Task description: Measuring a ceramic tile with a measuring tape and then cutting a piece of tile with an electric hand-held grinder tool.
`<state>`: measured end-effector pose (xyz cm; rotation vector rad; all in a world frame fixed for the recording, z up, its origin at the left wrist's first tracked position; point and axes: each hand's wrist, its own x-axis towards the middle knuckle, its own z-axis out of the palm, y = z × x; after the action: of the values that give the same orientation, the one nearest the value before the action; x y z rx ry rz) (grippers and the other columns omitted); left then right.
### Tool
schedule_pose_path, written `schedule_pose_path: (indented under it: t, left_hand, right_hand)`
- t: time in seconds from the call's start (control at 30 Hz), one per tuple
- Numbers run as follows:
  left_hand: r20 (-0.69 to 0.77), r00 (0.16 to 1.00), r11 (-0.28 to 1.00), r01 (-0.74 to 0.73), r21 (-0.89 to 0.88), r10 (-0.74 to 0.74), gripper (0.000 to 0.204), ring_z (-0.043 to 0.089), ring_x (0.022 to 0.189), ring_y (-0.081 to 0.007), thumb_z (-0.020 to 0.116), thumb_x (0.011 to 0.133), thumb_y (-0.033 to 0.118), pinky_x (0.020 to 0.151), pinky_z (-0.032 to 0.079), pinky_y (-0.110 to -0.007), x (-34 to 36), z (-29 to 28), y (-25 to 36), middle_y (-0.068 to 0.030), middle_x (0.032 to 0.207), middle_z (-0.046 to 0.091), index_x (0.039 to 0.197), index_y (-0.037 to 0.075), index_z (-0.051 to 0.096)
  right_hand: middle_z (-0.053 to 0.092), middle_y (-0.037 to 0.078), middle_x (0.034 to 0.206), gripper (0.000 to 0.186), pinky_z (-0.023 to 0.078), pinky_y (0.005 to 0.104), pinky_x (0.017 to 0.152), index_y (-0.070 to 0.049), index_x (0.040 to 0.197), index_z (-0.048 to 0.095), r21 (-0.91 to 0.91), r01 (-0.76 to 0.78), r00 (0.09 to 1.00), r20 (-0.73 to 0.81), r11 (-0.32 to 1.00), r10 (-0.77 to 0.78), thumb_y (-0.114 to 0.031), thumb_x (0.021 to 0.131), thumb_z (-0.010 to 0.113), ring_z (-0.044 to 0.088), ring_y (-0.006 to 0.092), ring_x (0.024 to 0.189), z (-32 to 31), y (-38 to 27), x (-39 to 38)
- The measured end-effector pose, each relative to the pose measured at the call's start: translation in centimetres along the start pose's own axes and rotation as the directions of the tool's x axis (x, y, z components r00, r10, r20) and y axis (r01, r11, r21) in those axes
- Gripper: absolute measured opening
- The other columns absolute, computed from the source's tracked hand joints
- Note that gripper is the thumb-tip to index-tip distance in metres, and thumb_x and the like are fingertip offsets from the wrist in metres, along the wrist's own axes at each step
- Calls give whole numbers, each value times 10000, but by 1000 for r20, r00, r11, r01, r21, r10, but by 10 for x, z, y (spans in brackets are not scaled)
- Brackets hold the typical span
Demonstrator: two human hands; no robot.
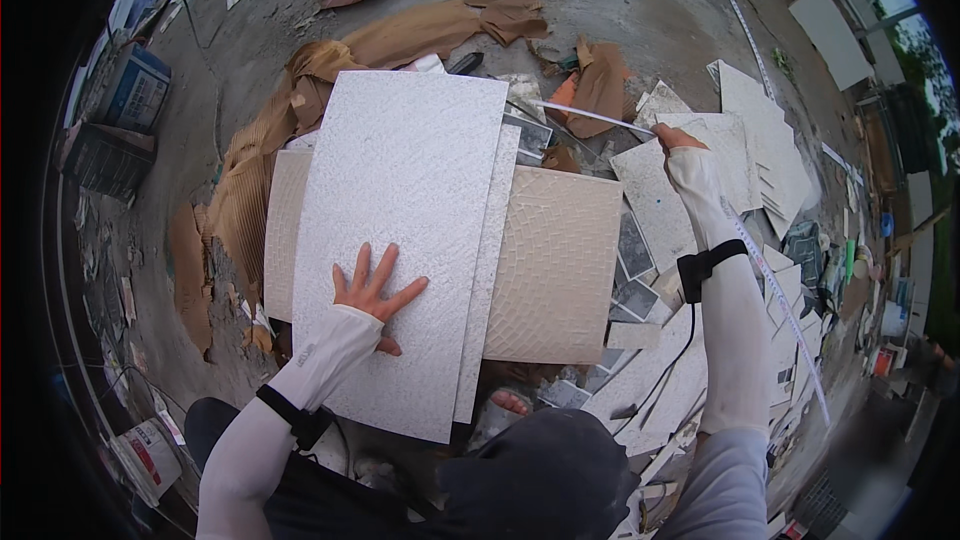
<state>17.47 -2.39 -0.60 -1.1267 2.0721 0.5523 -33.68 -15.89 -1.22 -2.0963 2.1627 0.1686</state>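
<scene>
My left hand (375,292) lies spread, palm down, on a white speckled panel (400,160), which rests on a second similar panel (475,360) and cream tiles with an embossed pattern (550,260). My right hand (680,140), at the right above broken white pieces, is closed on a thin pale strip (595,115), which reaches left toward the top of the panel.
Crumpled brown cardboard (240,200) lies around the left and back. Broken white boards (760,140) and a long measuring strip (785,310) lie at the right. Buckets (135,90) stand at the left. My knee (530,470) and sandalled foot (505,410) are below.
</scene>
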Motion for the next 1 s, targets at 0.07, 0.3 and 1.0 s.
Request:
schedule_pose_path:
  t: [0.07, 0.3, 1.0]
  left_hand:
    - [36, 999, 999, -26, 29, 25, 1295, -64, 1471, -493, 922, 451, 593, 1081, 140, -779, 2, 0, 0, -177, 1633, -75, 1532, 424, 230]
    - [-89, 996, 1000, 23, -15, -25, 1357, -54, 1481, -476, 973, 419, 439, 1076, 176, -768, -2, 5, 1, -163, 1637, -99, 1550, 354, 229]
    - [-254, 967, 994, -9, 105, 36, 1449, 38, 1498, -403, 999, 428, 269, 1130, 341, -602, 11, 28, -13, -72, 1648, -93, 1564, 372, 106]
  right_hand:
    - [555, 136, 1346, 585, 459, 451, 940, -213, 1402, 474, -251, 9, 964, -255, 968, -75, -220, 859, 694, 558, 343, 1194, -13, 11, -7]
    - [552, 157, 1288, 572, 392, 464, 1018, -64, 1324, 516, 185, -29, 884, -455, 982, 111, -214, 814, 728, 518, 334, 1190, 4, -4, -213]
    - [628, 150, 924, 193, 495, 447, 745, -15, 1000, 574, 504, -701, -497, 162, -505, 852, -135, 849, 577, 615, 334, 811, 189, -110, -895]
